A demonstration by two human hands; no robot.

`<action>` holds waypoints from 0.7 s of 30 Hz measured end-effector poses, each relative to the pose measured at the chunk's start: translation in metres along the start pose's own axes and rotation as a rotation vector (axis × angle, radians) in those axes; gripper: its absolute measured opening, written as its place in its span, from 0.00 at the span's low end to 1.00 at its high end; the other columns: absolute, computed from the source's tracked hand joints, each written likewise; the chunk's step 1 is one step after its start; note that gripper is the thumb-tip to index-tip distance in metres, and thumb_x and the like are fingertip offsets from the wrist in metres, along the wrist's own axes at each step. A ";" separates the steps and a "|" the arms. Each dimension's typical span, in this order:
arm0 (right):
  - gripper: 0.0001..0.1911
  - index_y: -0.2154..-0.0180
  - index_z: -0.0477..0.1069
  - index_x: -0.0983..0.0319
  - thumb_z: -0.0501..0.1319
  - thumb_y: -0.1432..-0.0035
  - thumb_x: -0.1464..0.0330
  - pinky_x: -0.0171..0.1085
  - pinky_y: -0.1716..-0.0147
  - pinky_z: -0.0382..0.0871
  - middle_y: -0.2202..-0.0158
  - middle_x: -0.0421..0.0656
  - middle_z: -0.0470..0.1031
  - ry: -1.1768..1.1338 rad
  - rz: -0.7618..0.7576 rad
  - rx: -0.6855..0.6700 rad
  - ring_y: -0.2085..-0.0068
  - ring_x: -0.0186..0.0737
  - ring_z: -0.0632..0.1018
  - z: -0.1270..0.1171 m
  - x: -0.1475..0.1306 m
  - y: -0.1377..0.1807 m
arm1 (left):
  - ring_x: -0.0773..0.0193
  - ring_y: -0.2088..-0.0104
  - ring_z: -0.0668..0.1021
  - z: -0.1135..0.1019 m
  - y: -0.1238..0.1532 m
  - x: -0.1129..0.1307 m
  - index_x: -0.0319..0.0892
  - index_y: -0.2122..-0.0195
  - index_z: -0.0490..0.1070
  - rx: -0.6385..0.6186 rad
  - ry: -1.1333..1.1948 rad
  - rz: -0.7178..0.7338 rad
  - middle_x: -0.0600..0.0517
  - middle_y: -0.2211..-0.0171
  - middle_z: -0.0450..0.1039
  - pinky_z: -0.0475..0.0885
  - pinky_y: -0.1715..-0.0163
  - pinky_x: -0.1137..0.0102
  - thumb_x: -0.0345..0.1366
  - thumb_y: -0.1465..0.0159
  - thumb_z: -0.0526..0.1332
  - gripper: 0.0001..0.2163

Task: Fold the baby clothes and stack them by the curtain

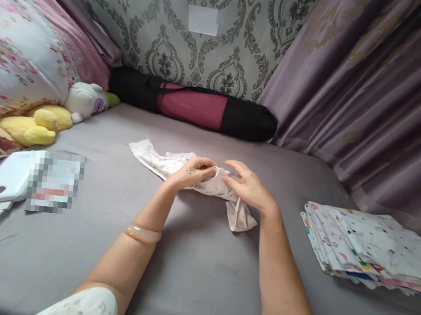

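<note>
A small, pale pink shirt (213, 185) with a faint print lies crumpled on the grey bed sheet (183, 275). One sleeve-like end stretches to the far left, and another hangs toward me on the right. My left hand (196, 172) has its thumb and fingers closed on the cloth near what looks like the neckline. Just right of it, my right hand (248, 184) curves over the shirt with thumb and fingers apart, the thumb touching or nearly touching the fabric. My right fingers do not grip the cloth.
Folded printed cloths (374, 245) are stacked at right. On the left lie a white power bank (8, 181) with a cable, a blurred packet (55, 184), plush toys (44, 122) and a floral pillow (23, 37). A black-and-red long bag (193, 105) lies along the wall, beside purple curtains (372, 84).
</note>
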State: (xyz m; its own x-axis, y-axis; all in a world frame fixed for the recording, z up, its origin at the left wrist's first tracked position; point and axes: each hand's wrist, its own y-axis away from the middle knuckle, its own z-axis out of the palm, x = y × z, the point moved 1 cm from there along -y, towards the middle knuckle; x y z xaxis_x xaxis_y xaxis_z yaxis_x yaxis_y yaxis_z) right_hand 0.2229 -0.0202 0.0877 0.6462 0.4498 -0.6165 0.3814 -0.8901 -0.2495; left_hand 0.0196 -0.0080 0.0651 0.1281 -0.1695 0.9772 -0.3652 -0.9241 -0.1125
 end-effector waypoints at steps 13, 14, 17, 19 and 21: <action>0.20 0.63 0.78 0.62 0.59 0.44 0.53 0.37 0.63 0.69 0.65 0.44 0.81 -0.186 0.263 0.333 0.62 0.44 0.78 0.021 0.056 -0.012 | 0.60 0.62 0.77 -0.037 0.006 -0.006 0.39 0.57 0.76 0.258 -0.137 0.003 0.46 0.60 0.78 0.71 0.62 0.69 0.51 0.41 0.63 0.20; 0.21 0.63 0.78 0.62 0.59 0.44 0.52 0.37 0.62 0.69 0.65 0.44 0.81 -0.193 0.266 0.343 0.62 0.44 0.79 0.022 0.060 -0.012 | 0.59 0.62 0.77 -0.040 0.007 -0.008 0.39 0.57 0.76 0.258 -0.171 -0.004 0.46 0.60 0.78 0.71 0.63 0.68 0.51 0.41 0.63 0.20; 0.22 0.62 0.79 0.62 0.60 0.45 0.51 0.37 0.62 0.70 0.65 0.44 0.81 -0.201 0.269 0.359 0.62 0.44 0.79 0.024 0.067 -0.012 | 0.59 0.62 0.76 -0.043 0.006 -0.015 0.40 0.59 0.77 0.218 -0.291 0.016 0.47 0.61 0.77 0.70 0.63 0.68 0.50 0.43 0.65 0.19; 0.22 0.62 0.79 0.62 0.61 0.45 0.51 0.37 0.63 0.70 0.65 0.45 0.81 -0.199 0.276 0.369 0.62 0.45 0.79 0.025 0.069 -0.012 | 0.60 0.64 0.74 -0.042 0.005 -0.019 0.41 0.60 0.77 0.166 -0.379 0.057 0.49 0.63 0.76 0.69 0.65 0.69 0.49 0.44 0.66 0.18; 0.22 0.63 0.80 0.62 0.61 0.46 0.51 0.37 0.63 0.70 0.66 0.45 0.81 -0.198 0.288 0.380 0.63 0.45 0.79 0.026 0.071 -0.012 | 0.62 0.67 0.72 -0.040 0.002 -0.024 0.42 0.61 0.77 0.127 -0.457 0.084 0.50 0.64 0.74 0.67 0.68 0.70 0.49 0.45 0.66 0.17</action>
State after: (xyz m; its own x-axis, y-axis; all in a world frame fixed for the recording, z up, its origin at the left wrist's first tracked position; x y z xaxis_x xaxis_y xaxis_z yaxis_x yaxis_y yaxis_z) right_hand 0.2473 0.0202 0.0271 0.5379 0.1925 -0.8208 -0.0845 -0.9564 -0.2797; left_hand -0.0212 0.0079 0.0484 0.5058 -0.3521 0.7876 -0.2800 -0.9305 -0.2361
